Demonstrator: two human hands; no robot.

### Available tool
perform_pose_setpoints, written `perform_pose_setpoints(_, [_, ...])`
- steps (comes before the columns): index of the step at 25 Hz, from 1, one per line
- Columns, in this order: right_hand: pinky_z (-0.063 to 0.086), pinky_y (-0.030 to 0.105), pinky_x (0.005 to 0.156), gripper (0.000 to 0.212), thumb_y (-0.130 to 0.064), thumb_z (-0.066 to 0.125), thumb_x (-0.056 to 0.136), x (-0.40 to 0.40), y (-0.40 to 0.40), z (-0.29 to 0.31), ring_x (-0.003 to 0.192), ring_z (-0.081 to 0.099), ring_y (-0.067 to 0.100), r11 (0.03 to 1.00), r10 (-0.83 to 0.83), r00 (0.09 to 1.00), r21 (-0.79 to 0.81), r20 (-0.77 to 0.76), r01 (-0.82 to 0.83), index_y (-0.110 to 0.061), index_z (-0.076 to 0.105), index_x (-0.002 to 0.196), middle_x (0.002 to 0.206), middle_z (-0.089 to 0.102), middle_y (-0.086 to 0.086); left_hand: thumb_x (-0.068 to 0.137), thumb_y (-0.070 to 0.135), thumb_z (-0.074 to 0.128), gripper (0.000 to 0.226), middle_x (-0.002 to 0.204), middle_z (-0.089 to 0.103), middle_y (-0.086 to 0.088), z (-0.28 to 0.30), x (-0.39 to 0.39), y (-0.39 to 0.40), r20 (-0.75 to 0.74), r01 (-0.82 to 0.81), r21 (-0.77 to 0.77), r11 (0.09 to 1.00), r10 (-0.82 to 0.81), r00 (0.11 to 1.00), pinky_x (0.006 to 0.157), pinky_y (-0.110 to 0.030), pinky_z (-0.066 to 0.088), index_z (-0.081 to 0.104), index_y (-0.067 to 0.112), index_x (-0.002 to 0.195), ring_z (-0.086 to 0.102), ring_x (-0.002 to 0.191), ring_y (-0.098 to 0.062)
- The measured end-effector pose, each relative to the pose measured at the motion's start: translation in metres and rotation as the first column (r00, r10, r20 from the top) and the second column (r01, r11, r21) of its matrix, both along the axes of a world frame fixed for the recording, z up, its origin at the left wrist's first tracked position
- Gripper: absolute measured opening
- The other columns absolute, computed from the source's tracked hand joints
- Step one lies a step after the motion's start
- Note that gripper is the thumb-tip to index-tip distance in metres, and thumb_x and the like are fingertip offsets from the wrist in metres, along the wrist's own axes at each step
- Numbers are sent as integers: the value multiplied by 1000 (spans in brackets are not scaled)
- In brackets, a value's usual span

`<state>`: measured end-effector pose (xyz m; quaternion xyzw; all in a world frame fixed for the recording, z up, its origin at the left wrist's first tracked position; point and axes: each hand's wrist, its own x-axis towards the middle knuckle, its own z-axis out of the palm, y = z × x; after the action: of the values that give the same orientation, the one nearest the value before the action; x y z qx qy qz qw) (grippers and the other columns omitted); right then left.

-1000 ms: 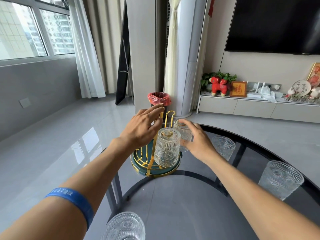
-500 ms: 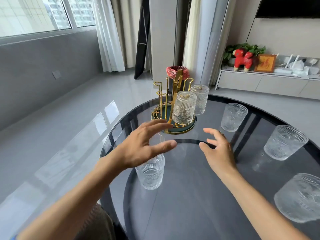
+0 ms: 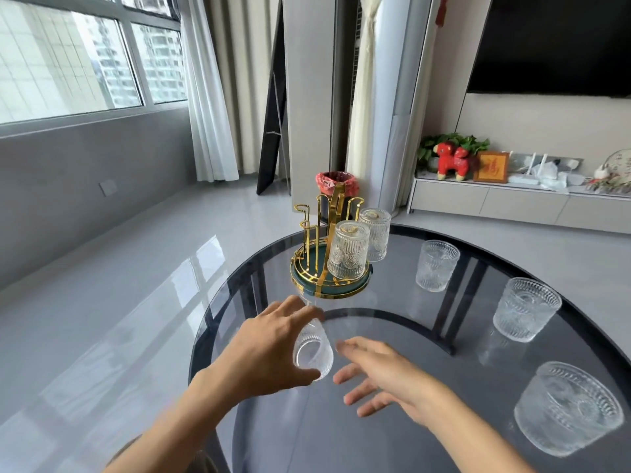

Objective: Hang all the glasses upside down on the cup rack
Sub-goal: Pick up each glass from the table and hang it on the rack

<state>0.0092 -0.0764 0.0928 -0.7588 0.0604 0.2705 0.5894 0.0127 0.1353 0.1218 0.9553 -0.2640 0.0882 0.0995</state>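
Note:
A gold cup rack (image 3: 309, 233) with a green round base stands at the far side of the dark glass table (image 3: 392, 448). Two ribbed glasses hang upside down on it, a front one (image 3: 348, 255) and a rear one (image 3: 376, 233). My left hand (image 3: 269, 351) is shut on a clear ribbed glass (image 3: 313, 353), tilted with its mouth toward me, just above the table. My right hand (image 3: 386, 377) hovers open beside that glass, fingers spread. Three more glasses stand upright on the right: a far one (image 3: 436, 266), a middle one (image 3: 524, 309) and a near one (image 3: 568, 406).
The table's curved edge runs along the left, with grey floor beyond. A bin with a red liner (image 3: 336, 181) stands on the floor behind the rack. A low cabinet (image 3: 512, 206) with ornaments lines the right wall.
Both hands have come back from the rack toward me. My left hand has closed on the near glass and tipped it up off the table; my right hand has moved in beside it.

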Motion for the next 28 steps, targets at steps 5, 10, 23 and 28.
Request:
perform_pose_setpoints(5, [59, 42, 59, 50, -66, 58, 80, 16, 2, 26, 73, 70, 36, 853, -78, 974, 492, -212, 175, -25, 70, 106, 97, 73, 20, 75, 64, 66, 61, 126, 50, 10, 16, 6, -25, 275, 176, -254, 951, -103, 956, 72, -36, 58, 47, 34, 125, 53, 112, -13])
perform_pose_setpoints(10, [57, 37, 53, 47, -53, 73, 74, 29, 2, 54, 61, 68, 30, 784, -278, 954, 547, -110, 292, -23, 68, 110, 90, 75, 13, 76, 47, 74, 57, 128, 48, 5, 14, 27, -38, 350, 225, -377, 898, -87, 933, 87, -33, 52, 48, 26, 121, 51, 115, -16])
perform_pose_setpoints(23, [46, 46, 101, 44, -41, 49, 95, 157, 34, 127, 123, 54, 21, 909, 199, 459, -338, 866, 243, -25, 49, 137, 144, 51, -1, 61, 26, 91, 77, 118, 66, 6, 36, 136, -15, 54, -19, -946, 325, 214, 975, 96, -32, 53, 52, 27, 127, 64, 108, -8])
perform_pose_setpoints(28, [36, 48, 105, 58, 0, 44, 85, 206, 25, 110, 135, 37, 29, 623, 478, 640, -746, 602, 236, -15, 36, 140, 152, 37, 0, 61, 16, 93, 74, 113, 71, 4, 24, 164, -12, -5, -45, -967, 251, 159, 987, 89, -23, 56, 54, 23, 124, 68, 103, -6])
